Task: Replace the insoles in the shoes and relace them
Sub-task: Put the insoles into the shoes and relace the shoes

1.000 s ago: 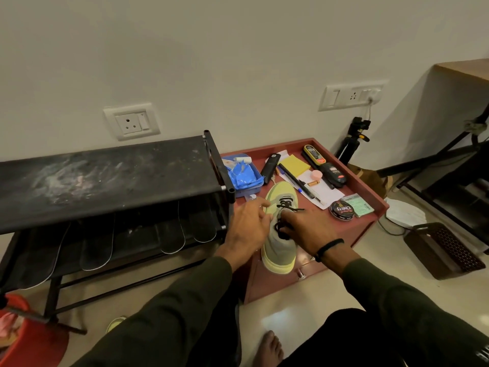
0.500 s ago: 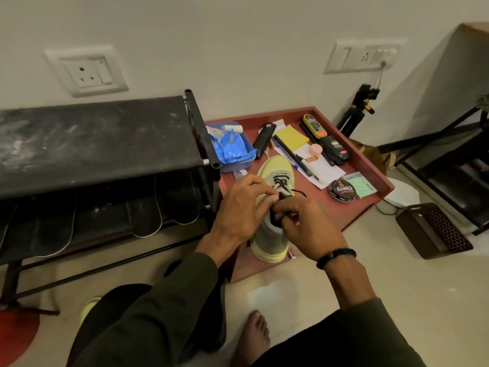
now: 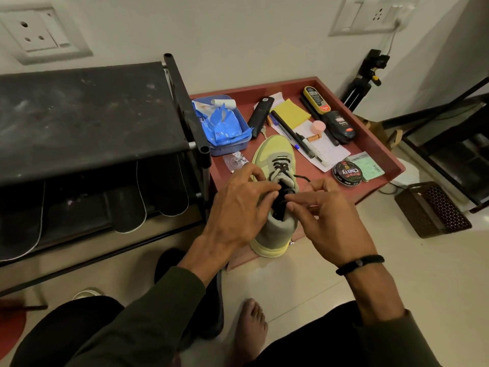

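Both hands are on the lime-green shoe (image 3: 275,197), which sits heel toward the camera at the near edge of the red bench (image 3: 375,144). Left hand (image 3: 238,207) and right hand (image 3: 328,221) each have a pinching grip on the black lace (image 3: 281,197) over the tongue. Compared with a moment ago the view has tilted down and closer, and the right hand has pulled out to the side, so the top eyelets show now. Polish tin (image 3: 347,172) hasn't moved.

The round black tin (image 3: 347,172) on the table reads "Cherry".
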The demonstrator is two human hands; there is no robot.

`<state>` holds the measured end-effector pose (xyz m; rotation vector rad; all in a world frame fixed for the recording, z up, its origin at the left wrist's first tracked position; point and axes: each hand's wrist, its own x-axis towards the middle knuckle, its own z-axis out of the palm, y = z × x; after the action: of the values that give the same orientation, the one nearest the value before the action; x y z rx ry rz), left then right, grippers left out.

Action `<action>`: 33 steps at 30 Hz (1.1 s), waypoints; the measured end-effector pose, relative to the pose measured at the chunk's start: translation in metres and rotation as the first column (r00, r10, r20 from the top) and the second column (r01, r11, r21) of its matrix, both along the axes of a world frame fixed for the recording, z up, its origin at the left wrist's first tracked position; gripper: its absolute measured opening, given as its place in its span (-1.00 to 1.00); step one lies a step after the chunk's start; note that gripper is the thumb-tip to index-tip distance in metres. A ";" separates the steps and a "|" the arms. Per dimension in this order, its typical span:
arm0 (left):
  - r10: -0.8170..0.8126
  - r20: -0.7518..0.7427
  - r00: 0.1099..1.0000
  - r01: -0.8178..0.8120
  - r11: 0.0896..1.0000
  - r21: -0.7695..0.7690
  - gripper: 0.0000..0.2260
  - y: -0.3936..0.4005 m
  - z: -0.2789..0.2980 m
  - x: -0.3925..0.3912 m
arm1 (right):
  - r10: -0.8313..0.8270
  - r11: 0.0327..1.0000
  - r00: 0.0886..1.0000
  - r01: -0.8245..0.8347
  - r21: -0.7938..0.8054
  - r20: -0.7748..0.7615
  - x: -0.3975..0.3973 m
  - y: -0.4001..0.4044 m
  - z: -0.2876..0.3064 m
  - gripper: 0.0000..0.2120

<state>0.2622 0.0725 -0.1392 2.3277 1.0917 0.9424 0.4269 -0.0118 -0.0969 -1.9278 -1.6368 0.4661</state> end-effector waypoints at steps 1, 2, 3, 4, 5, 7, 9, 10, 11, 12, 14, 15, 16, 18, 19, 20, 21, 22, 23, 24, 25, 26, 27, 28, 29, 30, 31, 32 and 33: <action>0.011 0.007 1.000 -0.011 1.000 -0.007 -0.82 0.001 0.000 0.002 | -0.041 0.999 0.999 0.040 0.010 0.031 -0.001 0.001 0.000 -0.81; 0.022 0.011 1.000 -0.022 1.000 -0.014 -0.82 0.001 0.001 0.003 | -0.075 0.997 0.996 0.074 0.025 0.038 -0.003 0.002 0.000 -0.83; 0.030 0.011 0.999 -0.030 0.999 -0.020 -0.83 0.001 0.001 0.004 | -0.109 0.993 0.994 0.108 0.036 0.024 -0.004 0.003 -0.001 -0.85; 0.036 0.006 0.999 -0.036 0.999 -0.024 -0.84 0.001 0.001 0.004 | -0.149 0.988 0.989 0.149 0.041 0.003 -0.005 0.004 0.000 -0.86; 0.041 -0.001 0.999 -0.041 0.999 -0.025 -0.85 0.002 0.001 0.004 | -0.195 0.980 0.981 0.196 0.040 -0.018 -0.006 0.007 0.000 -0.87; 0.052 -0.007 0.999 -0.053 0.998 -0.022 -0.86 0.001 0.002 0.005 | -0.271 0.962 0.962 0.272 0.031 -0.032 -0.008 0.012 0.000 -0.88; 0.064 0.005 0.998 -0.064 0.998 -0.023 -0.87 0.000 0.001 0.006 | -0.329 0.943 0.944 0.330 0.043 -0.017 -0.011 0.018 -0.002 -0.82; 0.070 0.010 0.997 -0.070 0.997 -0.030 -0.87 -0.001 0.001 0.006 | -0.363 0.931 0.932 0.362 0.050 -0.003 -0.013 0.021 -0.002 -0.78; 0.073 0.017 0.997 -0.073 0.996 -0.042 -0.86 -0.001 0.001 0.006 | -0.393 0.919 0.920 0.392 0.047 0.010 -0.015 0.023 -0.004 -0.71; 0.076 0.030 0.997 -0.074 0.995 -0.061 -0.84 -0.001 0.001 0.006 | -0.414 0.910 0.910 0.414 0.024 0.017 -0.016 0.025 -0.005 -0.59; 0.084 0.067 0.994 -0.076 0.991 -0.108 -0.76 -0.001 0.002 0.006 | -0.434 0.900 0.901 0.434 -0.037 0.004 -0.019 0.026 -0.005 -0.40; 0.087 0.078 0.993 -0.077 0.989 -0.124 -0.75 0.000 0.002 0.006 | -0.438 0.898 0.899 0.438 -0.038 0.005 -0.021 0.027 -0.006 -0.40; 0.088 0.080 0.993 -0.077 0.988 -0.130 -0.74 0.000 0.003 0.006 | -0.444 0.896 0.896 0.444 -0.021 0.011 -0.023 0.028 -0.007 -0.45; 0.086 0.095 0.992 -0.073 0.989 -0.132 -0.73 0.000 0.002 0.007 | -0.464 0.885 0.883 0.465 0.009 0.072 -0.029 0.033 -0.007 -0.57; 0.086 0.112 0.990 -0.070 0.988 -0.135 -0.73 0.000 0.002 0.007 | -0.469 0.882 0.875 0.470 0.024 0.121 -0.032 0.036 -0.007 -0.62; 0.084 0.129 0.988 -0.065 0.988 -0.142 -0.73 0.000 0.002 0.007 | -0.472 0.881 0.866 0.472 0.040 0.168 -0.036 0.038 -0.005 -0.68; 0.082 0.147 0.986 -0.059 0.987 -0.152 -0.74 0.000 0.002 0.007 | -0.469 0.882 0.859 0.468 0.057 0.206 -0.038 0.041 -0.004 -0.73; 0.081 0.164 0.983 -0.054 0.986 -0.159 -0.75 0.001 0.002 0.006 | -0.462 0.886 0.856 0.459 0.071 0.232 -0.039 0.042 -0.003 -0.79; 0.078 0.183 0.980 -0.048 0.985 -0.164 -0.78 0.002 0.002 0.005 | -0.454 0.890 0.856 0.449 0.080 0.247 -0.039 0.043 -0.003 -0.83; 0.074 0.205 0.976 -0.039 0.985 -0.167 -0.81 0.002 0.002 0.004 | -0.445 0.895 0.859 0.439 0.081 0.252 -0.039 0.042 -0.004 -0.85; 0.069 0.229 0.971 -0.030 0.985 -0.172 -0.84 0.003 0.002 0.002 | -0.432 0.901 0.867 0.426 0.080 0.247 -0.038 0.042 -0.004 -0.85; 0.062 0.246 0.967 -0.017 0.983 -0.181 -0.84 0.004 0.003 0.000 | -0.416 0.909 0.878 0.409 0.081 0.236 -0.037 0.041 -0.003 -0.83; 0.051 0.252 0.966 -0.002 0.981 -0.193 -0.82 0.004 0.004 -0.002 | -0.397 0.918 0.890 0.389 0.078 0.224 -0.036 0.039 -0.003 -0.81; 0.035 0.243 0.969 0.015 0.979 -0.204 -0.78 0.005 0.004 -0.004 | -0.372 0.928 0.905 0.367 0.064 0.207 -0.035 0.038 -0.001 -0.80; 0.012 0.218 0.976 0.035 0.977 -0.209 -0.73 0.006 0.003 -0.007 | -0.345 0.938 0.920 0.344 0.037 0.186 -0.033 0.036 0.000 -0.80; -0.014 0.178 0.984 0.052 0.976 -0.209 -0.67 0.008 0.003 -0.009 | -0.313 0.948 0.936 0.317 0.004 0.158 -0.031 0.034 0.001 -0.80; -0.037 0.136 0.990 0.066 0.975 -0.212 -0.62 0.010 0.003 -0.011 | -0.281 0.957 0.951 0.287 -0.033 0.127 -0.029 0.031 0.003 -0.82; -0.055 0.104 0.993 0.077 0.973 -0.219 -0.59 0.012 0.003 -0.012 | -0.249 0.964 0.964 0.255 -0.067 0.097 -0.026 0.028 0.005 -0.85; -0.064 0.089 0.994 0.083 0.970 -0.228 -0.58 0.013 0.002 -0.013 | -0.214 0.970 0.974 0.221 -0.098 0.075 -0.023 0.024 0.006 -0.89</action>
<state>0.2489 0.0855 -0.1371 2.1071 1.0169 0.8272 0.4042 0.0126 -0.0913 -2.1913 -1.4418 0.4133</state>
